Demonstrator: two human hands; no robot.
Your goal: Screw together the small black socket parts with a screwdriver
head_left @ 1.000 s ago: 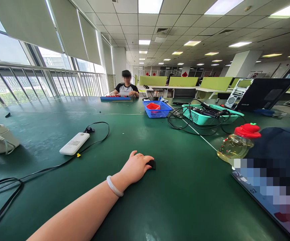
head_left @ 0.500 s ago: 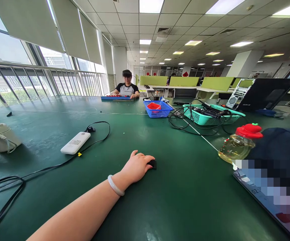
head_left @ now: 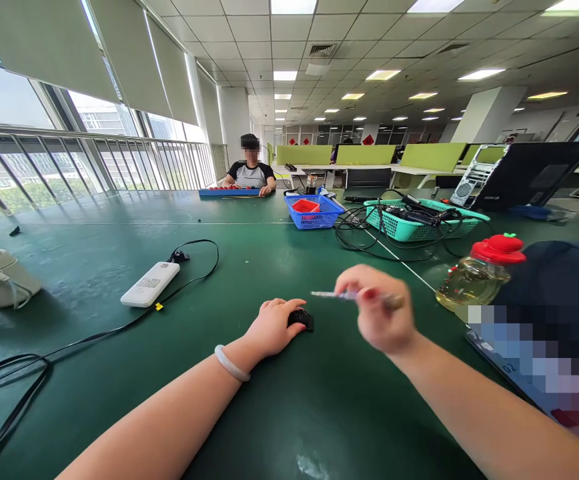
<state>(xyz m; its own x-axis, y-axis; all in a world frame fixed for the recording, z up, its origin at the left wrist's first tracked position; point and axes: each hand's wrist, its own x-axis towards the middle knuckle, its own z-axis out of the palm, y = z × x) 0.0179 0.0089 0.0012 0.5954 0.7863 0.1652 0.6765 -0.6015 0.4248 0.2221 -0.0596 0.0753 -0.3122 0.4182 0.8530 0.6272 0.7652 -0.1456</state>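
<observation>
On the green table, my left hand [head_left: 272,327] is closed around the near side of a small black object [head_left: 301,320]. Fingers and thumb press its edge, and its dark upper face carries tiny light specks. Just to the right, my right hand [head_left: 382,310] is raised above the tabletop, its fingers closed on a slim, screwdriver-like tool [head_left: 325,295]. The tool's pale, narrow tip points left, above and to the right of the black object, apart from it. Motion blur smears this hand and the handle, so the tool's exact kind is unclear.
A white power bank-like block [head_left: 150,284] and a black cable [head_left: 119,327] lie left. Beyond are a blue basket [head_left: 314,220] and a teal basket [head_left: 404,232] with tangled cables. A red-lidded bottle [head_left: 474,280] and phone [head_left: 507,367] are right. Another person [head_left: 250,170] sits opposite.
My right hand has come into view from the right, holding the slim tool. My left hand has drawn back slightly, showing more of the black object. The view has tilted down slightly.
</observation>
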